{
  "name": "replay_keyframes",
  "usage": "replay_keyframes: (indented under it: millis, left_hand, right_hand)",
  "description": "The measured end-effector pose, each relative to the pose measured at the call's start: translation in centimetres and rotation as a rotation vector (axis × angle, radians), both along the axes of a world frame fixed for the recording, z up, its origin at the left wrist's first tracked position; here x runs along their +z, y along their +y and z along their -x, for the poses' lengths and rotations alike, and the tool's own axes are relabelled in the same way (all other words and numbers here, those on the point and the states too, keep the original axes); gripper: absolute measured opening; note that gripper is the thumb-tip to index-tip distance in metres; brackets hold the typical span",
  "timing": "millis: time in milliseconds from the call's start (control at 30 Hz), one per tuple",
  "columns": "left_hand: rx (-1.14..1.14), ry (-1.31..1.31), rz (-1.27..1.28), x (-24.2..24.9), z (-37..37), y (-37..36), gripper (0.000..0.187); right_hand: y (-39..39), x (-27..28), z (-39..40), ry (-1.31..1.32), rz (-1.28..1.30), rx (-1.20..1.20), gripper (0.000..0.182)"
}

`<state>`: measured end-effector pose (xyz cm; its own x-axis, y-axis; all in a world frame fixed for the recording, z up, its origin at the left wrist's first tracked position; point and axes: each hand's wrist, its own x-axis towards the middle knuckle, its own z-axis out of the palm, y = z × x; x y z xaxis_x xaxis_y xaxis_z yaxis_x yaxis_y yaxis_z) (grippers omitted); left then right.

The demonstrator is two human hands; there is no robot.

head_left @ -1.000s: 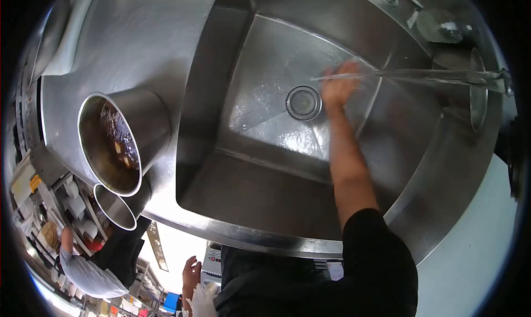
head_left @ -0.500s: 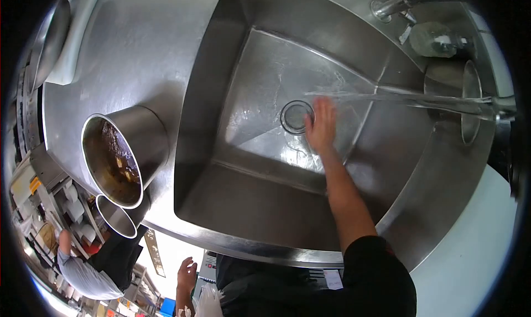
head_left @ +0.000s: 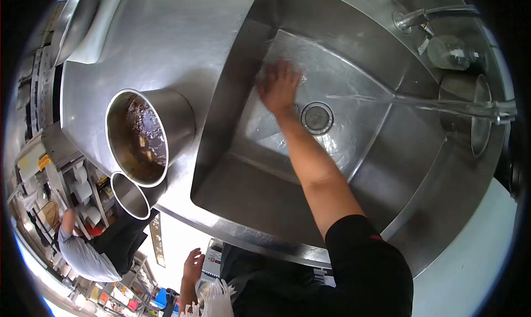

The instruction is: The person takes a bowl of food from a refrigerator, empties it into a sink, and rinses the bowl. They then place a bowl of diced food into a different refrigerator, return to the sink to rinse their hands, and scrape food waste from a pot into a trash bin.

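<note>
Inside the stainless steel sink (head_left: 354,203), my right hand (head_left: 279,87) is on or just above the wet bottom, left of the drain (head_left: 317,118). Its fingers look stretched out and slightly apart, though motion blurs them; nothing shows in its grasp. A stream of water (head_left: 420,103) runs from the faucet (head_left: 502,111) on the right toward the drain. Low in the view, my left hand (head_left: 193,264) hangs outside the sink with loosely bent fingers and holds nothing visible. White plastic strips (head_left: 213,300) are close to its forearm.
Left of the sink, a large metal pot (head_left: 180,118) holds dark brown liquid with pieces in it. A smaller metal container (head_left: 131,195) stands beside it. Another metal pot (head_left: 482,115) and a clear bottle (head_left: 447,53) are behind the faucet. A person (head_left: 88,256) is at the lower left.
My right hand has moved left across the sink bottom, from beside the drain to its far-left side, uncovering the drain. The whole view has shifted, so the pots appear farther right.
</note>
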<state>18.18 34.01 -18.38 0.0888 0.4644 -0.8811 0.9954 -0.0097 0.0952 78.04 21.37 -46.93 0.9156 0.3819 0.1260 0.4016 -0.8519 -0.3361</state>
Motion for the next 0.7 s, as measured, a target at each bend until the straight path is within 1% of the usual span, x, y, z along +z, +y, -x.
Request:
replay_keyframes:
  millis: [33,100,167,233,300,333,367,400,433,467,500,567,633,700]
  left_hand:
    - [0.012,0.005,0.002,0.3,0.0,-0.2,0.043]
    - [0.025,-0.018,0.006,-0.2,0.8,0.0,0.044]
    - [0.025,-0.056,0.016,-1.8,5.3,0.5,0.047]
    - [0.005,-0.066,0.02,-2.9,8.2,0.4,0.049]
    - [-0.008,-0.07,0.006,-3.4,10.2,0.5,0.05]
    - [0.092,-0.084,0.013,-2.7,9.2,-0.1,0.05]
    - [0.088,-0.049,0.035,-1.7,7.1,-0.2,0.049]
    - [0.09,-0.017,0.055,-0.9,4.7,-0.5,0.048]
    - [0.092,0.02,0.076,-0.3,3.9,-0.7,0.046]
    - [0.076,-0.015,0.075,-1.4,5.9,-0.6,0.046]
    - [0.068,-0.01,0.064,-1.8,6.3,-0.7,0.046]
    - [0.044,0.012,0.039,-2.1,6.3,-0.6,0.045]
    - [0.025,-0.011,0.042,-1.7,5.1,-0.5,0.044]
    - [0.025,-0.043,0.03,-1.7,5.1,0.0,0.046]
  right_hand:
    - [0.9,0.5,2.5,0.02,-0.023,0.072,0.064]
    - [0.9,1.6,8.6,0.133,0.133,0.209,0.062]
    - [-2.4,1.9,14.1,0.327,0.187,0.493,0.061]
    - [-8.4,1.9,18.4,0.307,-0.047,0.641,0.06]
    - [-15.2,2.8,18.0,0.398,-0.017,0.661,0.06]
    - [-19.6,1.4,16.9,0.285,0.085,0.715,0.061]
    - [-23.0,-0.1,15.9,0.17,0.185,0.769,0.062]
    - [-24.5,2.7,13.9,0.239,0.173,0.548,0.064]
    - [-25.3,5.9,12.1,0.309,0.16,0.325,0.067]
    - [-26.0,5.2,10.6,0.174,0.178,0.142,0.068]
    - [-25.9,4.1,8.2,0.037,0.194,-0.041,0.069]
    - [-23.5,2.1,2.9,-0.104,0.078,-0.224,0.071]
    - [-18.7,-0.4,-1.0,-0.092,0.109,-0.365,0.068]
    - [-11.3,-1.7,-1.6,-0.168,0.041,-0.351,0.068]
